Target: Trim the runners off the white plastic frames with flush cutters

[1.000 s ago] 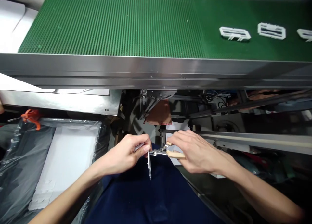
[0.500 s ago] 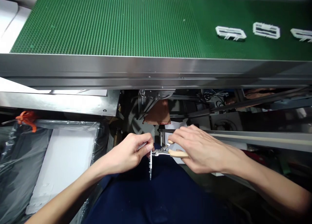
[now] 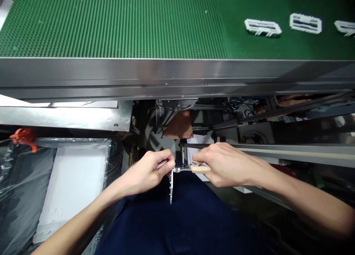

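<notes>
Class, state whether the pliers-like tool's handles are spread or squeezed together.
Squeezed nearly together: the pale handles lie close, side by side, in the right hand.

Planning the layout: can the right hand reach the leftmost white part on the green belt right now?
Probably not: the right hand grips the tan-handled tool, and the metal edge lies between that hand and the white part.

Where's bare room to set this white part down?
The green conveyor belt has a wide ribbed stretch, left of the three white frames and beyond the metal rail, with only specks on it. Crowded: the belt's right end, and the spot where your left hand holds the part up to the pliers in your right hand.
</notes>
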`<state>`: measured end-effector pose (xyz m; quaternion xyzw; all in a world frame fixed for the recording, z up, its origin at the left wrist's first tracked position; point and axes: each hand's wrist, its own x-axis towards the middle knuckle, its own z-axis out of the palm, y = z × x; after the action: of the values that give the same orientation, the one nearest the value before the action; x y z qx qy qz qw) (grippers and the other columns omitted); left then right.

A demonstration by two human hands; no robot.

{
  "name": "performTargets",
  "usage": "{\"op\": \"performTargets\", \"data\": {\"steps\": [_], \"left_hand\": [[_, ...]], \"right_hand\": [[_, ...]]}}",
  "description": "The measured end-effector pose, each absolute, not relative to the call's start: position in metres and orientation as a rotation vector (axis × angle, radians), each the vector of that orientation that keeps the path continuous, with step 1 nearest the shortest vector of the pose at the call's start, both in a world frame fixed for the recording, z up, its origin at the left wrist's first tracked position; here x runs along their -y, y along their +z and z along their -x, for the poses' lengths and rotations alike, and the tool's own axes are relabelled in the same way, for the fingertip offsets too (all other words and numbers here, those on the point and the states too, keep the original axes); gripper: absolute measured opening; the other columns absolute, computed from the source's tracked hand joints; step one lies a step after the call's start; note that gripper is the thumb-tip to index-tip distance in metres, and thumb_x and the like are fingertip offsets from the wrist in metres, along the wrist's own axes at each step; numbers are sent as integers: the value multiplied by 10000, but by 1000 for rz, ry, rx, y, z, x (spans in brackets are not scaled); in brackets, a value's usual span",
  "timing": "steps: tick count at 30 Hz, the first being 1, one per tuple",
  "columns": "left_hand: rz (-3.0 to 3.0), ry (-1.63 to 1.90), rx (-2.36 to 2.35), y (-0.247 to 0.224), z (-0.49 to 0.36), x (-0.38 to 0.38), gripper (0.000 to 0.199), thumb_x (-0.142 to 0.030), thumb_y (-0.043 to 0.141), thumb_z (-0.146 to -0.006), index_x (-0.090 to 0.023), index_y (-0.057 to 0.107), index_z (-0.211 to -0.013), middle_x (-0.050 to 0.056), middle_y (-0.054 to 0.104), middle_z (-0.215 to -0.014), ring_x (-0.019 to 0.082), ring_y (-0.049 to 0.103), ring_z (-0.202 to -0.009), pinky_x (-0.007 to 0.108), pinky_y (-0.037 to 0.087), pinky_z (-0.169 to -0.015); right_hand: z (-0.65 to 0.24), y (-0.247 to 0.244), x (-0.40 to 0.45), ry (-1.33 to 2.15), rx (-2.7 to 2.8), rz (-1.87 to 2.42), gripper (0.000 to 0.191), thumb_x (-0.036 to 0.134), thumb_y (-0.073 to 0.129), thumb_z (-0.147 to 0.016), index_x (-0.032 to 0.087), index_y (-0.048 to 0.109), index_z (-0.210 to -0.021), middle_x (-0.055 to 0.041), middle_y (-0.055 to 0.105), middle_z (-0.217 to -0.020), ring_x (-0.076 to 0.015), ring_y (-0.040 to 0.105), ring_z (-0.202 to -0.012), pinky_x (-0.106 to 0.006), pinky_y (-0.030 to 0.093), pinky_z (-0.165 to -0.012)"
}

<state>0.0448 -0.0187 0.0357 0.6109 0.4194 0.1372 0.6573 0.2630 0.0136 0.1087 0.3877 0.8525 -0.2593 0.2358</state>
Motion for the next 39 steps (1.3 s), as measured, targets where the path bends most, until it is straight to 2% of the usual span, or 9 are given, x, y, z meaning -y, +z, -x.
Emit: {"op": "performTargets", "data": {"steps": [2, 4, 8, 12, 17, 21, 24, 29, 39], "left_hand": [[-1291, 374, -939, 31, -45, 20, 268, -395, 399, -898, -183, 527, -797, -20, 537, -709, 125, 464, -660, 246, 359, -613], [-1177, 390, -903, 25, -45, 22, 246, -409, 471, -866, -175, 549, -862, 0, 549, -755, 144, 491, -711, 263, 377, -660], [-944, 399, -807, 6, -47, 29, 334, -356, 660, -751, -180, 531, -1004, 16, 573, -846, 155, 514, -765, 267, 396, -688], [-716, 453, -809, -11, -49, 32, 341, -353, 556, -839, -162, 544, -1121, 99, 639, -1002, 198, 556, -924, 296, 407, -812], [-374, 551, -754, -19, -48, 32, 382, -403, 446, -888, -134, 571, -1130, 110, 653, -911, 193, 610, -777, 266, 464, -674], [-273, 548, -772, -16, -51, 35, 460, -479, 412, -882, -135, 571, -1143, 95, 632, -864, 159, 582, -667, 244, 458, -586], [-290, 542, -793, -14, -53, 37, 499, -513, 387, -878, -134, 579, -1139, 97, 633, -856, 152, 566, -650, 243, 451, -589], [-414, 512, -844, -11, -54, 40, 545, -541, 358, -876, -85, 652, -935, 119, 639, -804, 148, 545, -629, 227, 420, -553], [-515, 471, -851, -10, -52, 42, 542, -532, 342, -884, -93, 622, -1036, 124, 641, -844, 146, 541, -614, 226, 399, -534]], "right_hand": [[-272, 100, -12, -872, -2258, -1187, 108, 182, 479, -726, 204, 457, -623, 32, 462, -495, -95, 319, -430, -244, 191, -457], [-284, 88, -7, -977, -2166, -1345, 155, 214, 474, -773, 204, 465, -619, 28, 487, -506, -96, 359, -441, -235, 213, -451], [-305, 63, 10, -953, -2024, -1620, 167, 286, 480, -806, 208, 493, -658, 21, 532, -553, -109, 421, -484, -232, 254, -474], [-305, 49, 27, -1016, -1992, -1794, 136, 323, 447, -835, 226, 507, -761, 34, 542, -620, -115, 460, -549, -228, 312, -536], [-288, 48, 34, -1098, -2142, -1867, 138, 286, 435, -845, 246, 531, -934, 4, 588, -869, -134, 526, -743, -253, 376, -670], [-278, 48, 35, -985, -2320, -1781, 206, 257, 468, -823, 219, 514, -1020, -30, 585, -942, -164, 527, -855, -293, 372, -776], [-276, 48, 33, -896, -2392, -1715, 218, 258, 471, -818, 197, 513, -1023, -46, 583, -942, -177, 522, -877, -303, 360, -793], [-274, 50, 29, -772, -2464, -1618, 254, 248, 476, -805, 198, 514, -1052, -42, 582, -926, -181, 512, -873, -299, 344, -771], [-278, 52, 23, -722, -2537, -1489, 168, 290, 454, -826, 201, 534, -943, -16, 573, -794, -150, 500, -737, -267, 310, -672]]}}
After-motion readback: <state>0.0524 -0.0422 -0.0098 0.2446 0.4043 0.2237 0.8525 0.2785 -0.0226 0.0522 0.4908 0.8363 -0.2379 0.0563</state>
